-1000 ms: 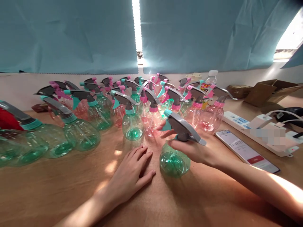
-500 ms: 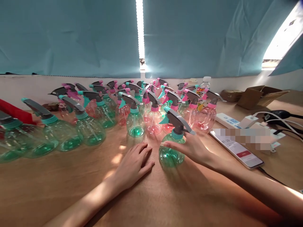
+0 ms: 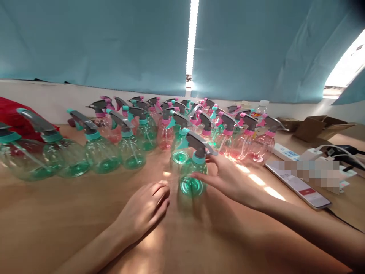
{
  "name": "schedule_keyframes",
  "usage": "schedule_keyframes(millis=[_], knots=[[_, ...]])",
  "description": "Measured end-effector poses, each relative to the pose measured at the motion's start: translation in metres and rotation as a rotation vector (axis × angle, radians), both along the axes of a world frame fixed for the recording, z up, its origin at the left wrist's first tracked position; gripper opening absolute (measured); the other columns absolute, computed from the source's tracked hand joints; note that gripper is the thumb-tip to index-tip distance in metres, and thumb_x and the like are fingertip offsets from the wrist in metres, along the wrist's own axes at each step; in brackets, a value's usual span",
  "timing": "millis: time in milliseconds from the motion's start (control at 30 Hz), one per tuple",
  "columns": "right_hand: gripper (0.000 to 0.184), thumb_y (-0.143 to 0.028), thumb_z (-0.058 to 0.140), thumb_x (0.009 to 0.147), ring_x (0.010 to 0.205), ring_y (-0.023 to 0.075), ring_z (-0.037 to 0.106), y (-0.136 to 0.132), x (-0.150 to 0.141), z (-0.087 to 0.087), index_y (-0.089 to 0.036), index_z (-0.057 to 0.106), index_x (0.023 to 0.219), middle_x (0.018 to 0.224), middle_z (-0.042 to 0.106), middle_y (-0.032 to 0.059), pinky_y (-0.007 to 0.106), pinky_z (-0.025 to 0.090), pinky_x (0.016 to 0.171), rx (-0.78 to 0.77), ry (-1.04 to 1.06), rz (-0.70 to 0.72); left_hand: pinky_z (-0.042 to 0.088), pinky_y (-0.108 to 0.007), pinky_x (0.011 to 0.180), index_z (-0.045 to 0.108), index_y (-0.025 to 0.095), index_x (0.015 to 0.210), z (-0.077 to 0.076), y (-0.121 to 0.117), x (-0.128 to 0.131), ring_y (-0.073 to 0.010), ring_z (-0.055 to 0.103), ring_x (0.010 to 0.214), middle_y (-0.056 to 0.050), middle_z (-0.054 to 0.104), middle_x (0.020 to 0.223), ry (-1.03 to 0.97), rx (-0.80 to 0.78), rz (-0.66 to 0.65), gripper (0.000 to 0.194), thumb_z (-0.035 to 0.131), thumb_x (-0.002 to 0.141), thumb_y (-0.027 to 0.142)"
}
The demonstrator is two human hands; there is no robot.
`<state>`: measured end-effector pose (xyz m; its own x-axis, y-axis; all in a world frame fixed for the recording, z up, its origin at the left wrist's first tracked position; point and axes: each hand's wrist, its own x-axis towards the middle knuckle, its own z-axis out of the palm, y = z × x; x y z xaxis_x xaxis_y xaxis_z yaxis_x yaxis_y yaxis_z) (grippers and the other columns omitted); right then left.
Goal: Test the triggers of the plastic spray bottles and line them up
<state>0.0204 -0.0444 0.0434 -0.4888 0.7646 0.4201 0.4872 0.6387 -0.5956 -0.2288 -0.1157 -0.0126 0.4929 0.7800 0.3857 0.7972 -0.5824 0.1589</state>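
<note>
My right hand is wrapped round the right side of a clear green spray bottle, thumb across its front. The bottle stands upright, its grey and turquoise trigger head pointing left and back. Just behind it is another green spray bottle, partly hidden. To the left, my left hand rests on the wooden table with fingers loosely bent, thumb apart and nothing visible in it. A gap separates it from the held bottle.
Several green spray bottles line the left side. Pink spray bottles and more green ones crowd the back. On the right lie a phone, a power strip with cables and an open cardboard box. Red cloth lies far left.
My right hand has moved the green spray bottle left, in front of another green one. My left hand has drawn back leftward, its fingers more bent. The camera view has turned left.
</note>
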Motion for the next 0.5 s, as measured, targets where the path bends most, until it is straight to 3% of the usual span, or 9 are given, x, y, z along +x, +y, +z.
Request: schedule_keyframes(millis=[100, 167, 233, 367, 500], knots=[[0.049, -0.043, 0.068, 0.080, 0.098, 0.0253, 0.063, 0.007, -0.044, 0.002, -0.022, 0.053, 0.122, 0.107, 0.066, 0.0069, 0.041, 0.051, 0.082, 0.029, 0.035, 0.041, 0.048, -0.041, 0.082, 0.058, 0.015, 0.104, 0.000, -0.007, -0.015, -0.0276, 0.061, 0.097, -0.011, 0.064, 0.104, 0.067, 0.139, 0.018, 0.019, 0.040, 0.097, 0.018], [0.041, -0.044, 0.069, 0.078, 0.091, 0.0254, 0.064, 0.015, -0.071, 0.000, -0.017, 0.058, 0.107, 0.099, 0.066, 0.0087, 0.040, 0.052, 0.077, -0.004, 0.019, 0.001, 0.048, -0.042, 0.081, 0.059, 0.014, 0.099, 0.000, -0.011, -0.021, -0.0272, 0.062, 0.091, -0.011, 0.065, 0.095, 0.089, 0.199, 0.019, 0.019, 0.040, 0.096, 0.016], [0.046, -0.042, 0.073, 0.075, 0.097, 0.0264, 0.063, 0.024, -0.092, -0.004, -0.015, 0.056, 0.108, 0.105, 0.066, 0.0111, 0.040, 0.052, 0.080, 0.014, 0.090, -0.016, 0.048, -0.041, 0.079, 0.059, 0.012, 0.102, 0.000, -0.014, -0.024, -0.0260, 0.062, 0.087, -0.010, 0.065, 0.091, 0.079, 0.206, 0.015, 0.018, 0.042, 0.096, 0.015], [0.050, -0.043, 0.071, 0.076, 0.099, 0.0276, 0.063, 0.042, -0.113, -0.009, -0.013, 0.053, 0.112, 0.109, 0.065, 0.0135, 0.041, 0.052, 0.081, 0.024, 0.099, -0.039, 0.048, -0.040, 0.081, 0.059, 0.012, 0.108, -0.001, -0.017, -0.023, -0.0233, 0.062, 0.086, -0.008, 0.066, 0.092, 0.034, 0.185, 0.007, 0.021, 0.042, 0.096, 0.013], [0.055, -0.047, 0.067, 0.078, 0.092, 0.0292, 0.065, 0.054, -0.120, -0.008, -0.010, 0.051, 0.115, 0.105, 0.066, 0.0156, 0.042, 0.052, 0.076, 0.018, 0.073, -0.071, 0.038, -0.049, 0.099, 0.060, 0.012, 0.110, -0.005, -0.020, -0.016, -0.0218, 0.062, 0.087, -0.008, 0.067, 0.093, 0.041, 0.213, 0.015, 0.024, 0.042, 0.094, 0.011]])
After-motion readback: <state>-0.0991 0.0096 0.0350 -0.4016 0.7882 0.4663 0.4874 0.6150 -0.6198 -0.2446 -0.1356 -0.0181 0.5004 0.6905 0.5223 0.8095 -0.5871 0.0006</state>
